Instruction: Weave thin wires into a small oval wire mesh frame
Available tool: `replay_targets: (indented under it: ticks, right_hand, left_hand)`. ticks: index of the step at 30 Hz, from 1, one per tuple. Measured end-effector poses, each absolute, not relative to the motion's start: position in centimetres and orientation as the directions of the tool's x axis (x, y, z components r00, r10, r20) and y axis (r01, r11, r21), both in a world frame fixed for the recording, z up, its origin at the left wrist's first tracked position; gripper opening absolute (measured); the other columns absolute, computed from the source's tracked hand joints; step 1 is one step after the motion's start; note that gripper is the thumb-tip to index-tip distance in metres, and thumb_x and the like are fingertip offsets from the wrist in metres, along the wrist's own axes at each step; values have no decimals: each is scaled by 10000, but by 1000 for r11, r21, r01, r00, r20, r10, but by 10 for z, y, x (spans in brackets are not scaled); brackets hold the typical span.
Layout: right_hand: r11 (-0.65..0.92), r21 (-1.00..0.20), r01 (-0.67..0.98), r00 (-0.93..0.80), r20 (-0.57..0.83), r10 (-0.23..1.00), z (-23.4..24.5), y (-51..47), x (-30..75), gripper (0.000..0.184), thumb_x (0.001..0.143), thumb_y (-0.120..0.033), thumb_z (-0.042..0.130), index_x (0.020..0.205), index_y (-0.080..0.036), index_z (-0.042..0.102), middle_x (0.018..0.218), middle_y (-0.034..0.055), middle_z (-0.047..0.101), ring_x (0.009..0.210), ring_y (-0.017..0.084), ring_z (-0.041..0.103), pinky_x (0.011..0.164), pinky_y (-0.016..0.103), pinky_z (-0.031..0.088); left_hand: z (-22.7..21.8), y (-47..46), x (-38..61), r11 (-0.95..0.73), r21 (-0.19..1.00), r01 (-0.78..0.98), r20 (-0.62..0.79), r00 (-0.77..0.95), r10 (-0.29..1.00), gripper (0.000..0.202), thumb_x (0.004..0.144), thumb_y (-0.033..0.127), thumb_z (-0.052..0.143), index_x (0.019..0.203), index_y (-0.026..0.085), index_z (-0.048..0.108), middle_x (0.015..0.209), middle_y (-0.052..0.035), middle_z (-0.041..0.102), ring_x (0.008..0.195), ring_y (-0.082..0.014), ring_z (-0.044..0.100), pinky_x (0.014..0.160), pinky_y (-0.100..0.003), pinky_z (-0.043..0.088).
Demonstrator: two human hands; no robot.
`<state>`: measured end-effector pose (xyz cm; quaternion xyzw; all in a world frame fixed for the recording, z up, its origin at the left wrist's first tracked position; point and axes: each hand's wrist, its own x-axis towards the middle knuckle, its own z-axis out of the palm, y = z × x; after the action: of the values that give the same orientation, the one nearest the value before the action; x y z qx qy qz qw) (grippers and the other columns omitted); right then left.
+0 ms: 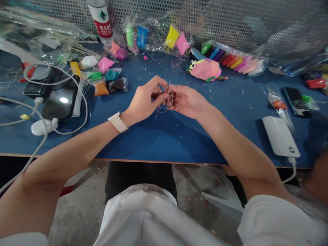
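Thin silvery wire, twisted into a small rounded frame [170,99] with loose ends sticking out, is held between both hands above the blue table. My left hand [147,97], with a white band on its wrist, pinches the frame from the left with thumb and fingers. From the other side my right hand [188,100] grips it, fingers curled and thumb on top. The fingers partly hide the wire. Beyond the right hand lies a pink clay figure [205,69] with a yellow, googly-eyed end.
Bagged coloured clay, including an orange packet [100,88], lies behind and left. A bottle [101,20] stands at the mesh divider [230,24]. Cabled devices [60,99] sit at left. A white power bank [280,136] is near the right front edge, close to another person's arm [316,177].
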<state>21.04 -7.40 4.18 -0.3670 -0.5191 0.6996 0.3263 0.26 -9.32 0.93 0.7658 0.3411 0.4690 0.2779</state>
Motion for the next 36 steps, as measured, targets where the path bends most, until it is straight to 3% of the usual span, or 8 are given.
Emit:
replay_targets:
  ticks: [4, 9, 16, 20, 23, 25, 29, 36]
  right_hand:
    - [-114, -993, -17, -465, -93, 881, 36, -71, 212, 593, 867, -806, 929, 857, -244, 740, 749, 23, 727, 691, 197, 709, 635, 347, 611]
    - [46, -999, 7, -365, 40, 930, 27, -65, 214, 568, 789, -747, 1019, 853, -255, 743, 759, 5, 709, 730, 188, 703, 658, 344, 619]
    - [412, -890, 196, -131, 392, 910, 26, -80, 207, 413, 895, -614, 987, 882, -280, 744, 932, 41, 764, 1006, 263, 762, 849, 411, 695]
    - [550, -782, 294, -167, 525, 835, 27, -89, 210, 307, 960, -534, 940, 871, -303, 757, 975, 67, 762, 1138, 329, 745, 1067, 555, 670]
    - [656, -693, 300, -212, 621, 754, 27, -86, 211, 232, 1025, -523, 849, 944, -306, 826, 982, 70, 774, 1047, 309, 737, 1065, 561, 648]
    - [601, -762, 240, -194, 569, 799, 26, -79, 211, 292, 1062, -576, 781, 977, -301, 833, 989, 58, 782, 1000, 273, 744, 988, 494, 666]
    - [234, -972, 24, -272, 219, 937, 22, -65, 210, 464, 971, -737, 845, 924, -284, 751, 902, 17, 751, 910, 225, 761, 824, 396, 675]
    - [-17, -997, -72, -440, 16, 898, 26, -64, 215, 565, 806, -780, 980, 861, -281, 722, 808, 2, 743, 766, 206, 736, 736, 378, 681]
  left_hand:
    - [8, -94, 3, -622, 730, 284, 543, 312, 780, 102, 1108, 290, 700, 1200, 287, 657, 783, 40, 764, 703, -205, 784, 802, -398, 697]
    - [8, -96, 3, -607, 715, 346, 530, 297, 794, 141, 1081, 255, 718, 1208, 270, 656, 772, 42, 767, 708, -187, 781, 790, -362, 675]
    - [7, -96, 7, -579, 742, 338, 522, 253, 815, 108, 1076, 239, 719, 1151, 264, 645, 749, 42, 765, 671, -187, 768, 729, -346, 654]
    - [7, -94, 5, -590, 743, 317, 529, 262, 807, 98, 1092, 284, 721, 1141, 258, 641, 755, 31, 771, 645, -174, 750, 686, -330, 638]
    - [7, -90, 3, -586, 746, 315, 530, 251, 810, 130, 1096, 327, 738, 1160, 260, 646, 757, 29, 768, 649, -172, 750, 684, -328, 641]
    - [7, -88, 2, -577, 761, 296, 520, 252, 816, 134, 1100, 336, 737, 1171, 262, 650, 763, 26, 765, 656, -171, 755, 681, -329, 643]
    - [6, -88, 3, -572, 783, 246, 504, 288, 814, 126, 1106, 337, 731, 1170, 264, 649, 787, 21, 766, 683, -168, 765, 695, -333, 653]
    - [3, -90, 3, -575, 781, 244, 509, 285, 812, 268, 1114, 384, 760, 1287, 299, 574, 765, 48, 752, 649, -180, 767, 665, -344, 652]
